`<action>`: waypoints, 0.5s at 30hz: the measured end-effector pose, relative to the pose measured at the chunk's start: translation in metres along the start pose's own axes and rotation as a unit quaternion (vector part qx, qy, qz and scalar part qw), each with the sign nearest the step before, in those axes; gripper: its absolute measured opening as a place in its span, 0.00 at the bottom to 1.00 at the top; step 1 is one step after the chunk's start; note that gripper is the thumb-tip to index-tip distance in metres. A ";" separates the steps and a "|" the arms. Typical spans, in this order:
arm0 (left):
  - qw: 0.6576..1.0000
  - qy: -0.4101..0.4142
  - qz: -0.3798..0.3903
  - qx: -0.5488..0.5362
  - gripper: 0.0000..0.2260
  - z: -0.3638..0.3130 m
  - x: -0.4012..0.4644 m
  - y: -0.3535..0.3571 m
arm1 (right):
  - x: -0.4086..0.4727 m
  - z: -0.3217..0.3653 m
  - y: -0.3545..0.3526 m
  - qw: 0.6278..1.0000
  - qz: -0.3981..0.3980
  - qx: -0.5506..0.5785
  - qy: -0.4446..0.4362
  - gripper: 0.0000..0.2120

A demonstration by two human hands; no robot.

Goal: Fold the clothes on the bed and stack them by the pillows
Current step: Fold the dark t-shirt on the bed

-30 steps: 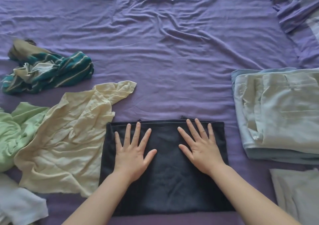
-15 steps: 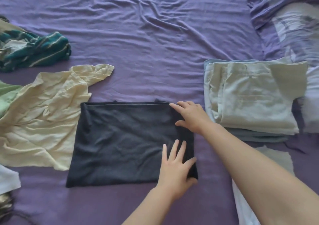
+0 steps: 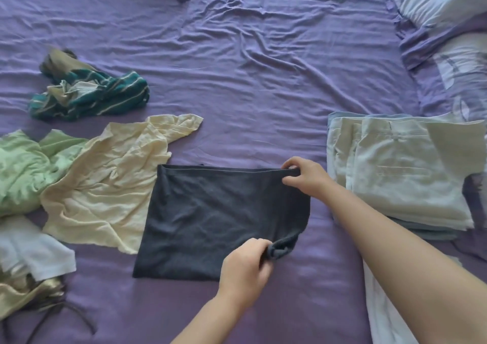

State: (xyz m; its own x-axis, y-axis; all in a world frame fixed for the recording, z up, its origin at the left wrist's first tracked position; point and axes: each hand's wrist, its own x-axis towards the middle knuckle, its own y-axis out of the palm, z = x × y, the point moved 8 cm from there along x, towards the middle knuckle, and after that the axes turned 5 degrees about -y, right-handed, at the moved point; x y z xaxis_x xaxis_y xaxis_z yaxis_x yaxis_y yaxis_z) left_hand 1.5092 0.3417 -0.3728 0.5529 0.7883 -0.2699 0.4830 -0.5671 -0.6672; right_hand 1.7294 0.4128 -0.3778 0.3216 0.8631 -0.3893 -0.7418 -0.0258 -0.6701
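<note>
While loose green shirt (image 3: 23, 169) and cream shirt (image 3: 105, 185) lie far left on the bed (image 3: 237, 80), dark folded garment (image 3: 210, 219) sits centre. Left hand (image 3: 245, 272) fingers pinch its near right corner, right hand (image 3: 305, 177) fingers pinch its far right corner. Folded stack (image 3: 400, 175) right, below the pillows (image 3: 442, 27).

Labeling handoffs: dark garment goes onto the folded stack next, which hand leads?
Right, probably. The right hand pinches the dark garment's far corner beside the folded pale trousers; the left hand pinches the near corner, farther away.
</note>
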 end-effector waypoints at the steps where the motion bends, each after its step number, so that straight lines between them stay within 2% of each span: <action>1: 0.999 -0.034 -0.009 -0.039 0.10 0.010 -0.002 -0.013 | 0.000 0.008 -0.001 0.999 -0.002 0.041 0.002 0.15; 3: 0.991 -0.084 -0.037 -0.099 0.16 0.029 -0.006 -0.038 | 0.001 0.028 0.002 0.992 0.002 0.128 -0.001 0.17; 7: 0.976 -0.154 -0.070 -0.133 0.26 0.072 -0.020 -0.078 | 0.004 0.076 0.026 0.968 0.025 0.249 -0.010 0.16; 15: 0.949 -0.274 -0.082 -0.133 0.28 0.159 -0.051 -0.120 | 0.032 0.165 0.115 0.968 0.028 0.245 -0.045 0.14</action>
State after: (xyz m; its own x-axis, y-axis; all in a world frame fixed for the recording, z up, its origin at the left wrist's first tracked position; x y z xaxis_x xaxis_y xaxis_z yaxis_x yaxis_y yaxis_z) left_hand 1.3148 0.4074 -0.3889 0.0538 0.8356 -0.5467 0.7274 -0.4079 -0.5518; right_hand 1.5576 0.5205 -0.3627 0.2373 0.9080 -0.3452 -0.9536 0.1501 -0.2609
